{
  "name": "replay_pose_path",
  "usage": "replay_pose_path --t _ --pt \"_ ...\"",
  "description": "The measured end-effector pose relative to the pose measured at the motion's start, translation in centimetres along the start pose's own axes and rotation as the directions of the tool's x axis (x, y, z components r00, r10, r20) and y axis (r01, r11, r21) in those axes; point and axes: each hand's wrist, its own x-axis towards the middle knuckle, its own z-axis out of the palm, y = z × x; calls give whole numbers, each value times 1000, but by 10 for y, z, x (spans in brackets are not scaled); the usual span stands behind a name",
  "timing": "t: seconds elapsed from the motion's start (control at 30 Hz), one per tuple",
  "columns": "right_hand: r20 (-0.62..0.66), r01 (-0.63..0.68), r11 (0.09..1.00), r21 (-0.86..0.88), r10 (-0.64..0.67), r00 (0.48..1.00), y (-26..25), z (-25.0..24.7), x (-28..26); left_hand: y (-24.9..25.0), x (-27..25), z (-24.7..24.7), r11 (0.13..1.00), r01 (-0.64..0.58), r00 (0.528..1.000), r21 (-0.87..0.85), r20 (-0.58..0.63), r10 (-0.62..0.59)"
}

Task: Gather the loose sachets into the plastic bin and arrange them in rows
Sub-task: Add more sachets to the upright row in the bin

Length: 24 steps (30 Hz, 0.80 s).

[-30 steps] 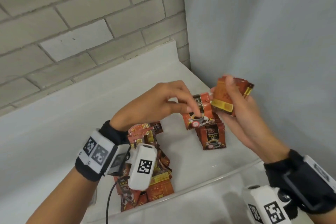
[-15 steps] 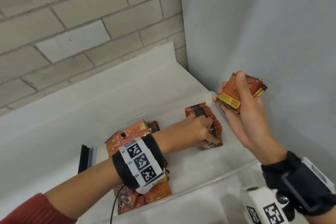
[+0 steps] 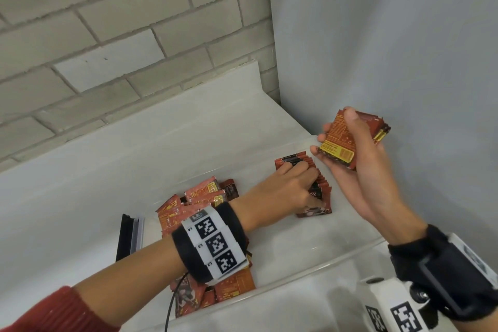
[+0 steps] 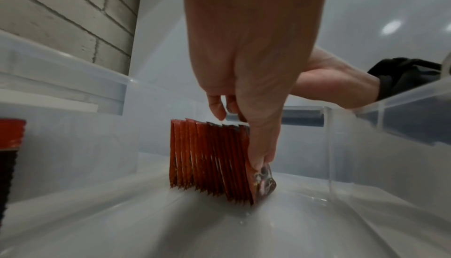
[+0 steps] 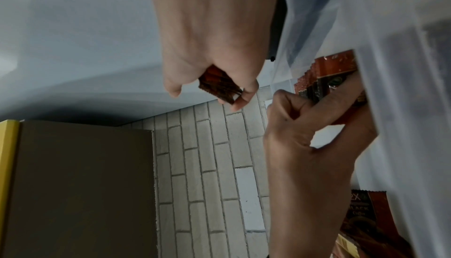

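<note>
Our left hand (image 3: 285,188) pinches the front sachet of the upright row of coffee sachets (image 4: 209,158) inside the clear plastic bin (image 3: 310,264) (far right corner); our right hand (image 3: 358,170) grips a sachet stack (image 3: 342,143) above.

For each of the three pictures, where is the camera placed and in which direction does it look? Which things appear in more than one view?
Head: above, looking down into the plastic bin; both forearms, left hand on the row of sachets, right hand holding a stack of sachets.
Left wrist: low inside the bin, looking along the left hand at the row.
Right wrist: beside the bin, looking along the right hand toward the brick wall.
Shared: all three show the row and the left hand.
</note>
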Motion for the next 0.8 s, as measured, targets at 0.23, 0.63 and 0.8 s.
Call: replay_pose_path --t 0.23,0.63,0.8 --pt "26 -99 990 104 97 995 -2 -1 -1 5 0 9 999 22 999 49 35 -24" --pt "97 -165 978 125 154 983 -2 1 -2 7 0 2 999 -17 991 -35 135 21" --pt "142 -158 981 110 142 980 -2 2 -3 0 0 -9 978 -68 993 -195 80 85"
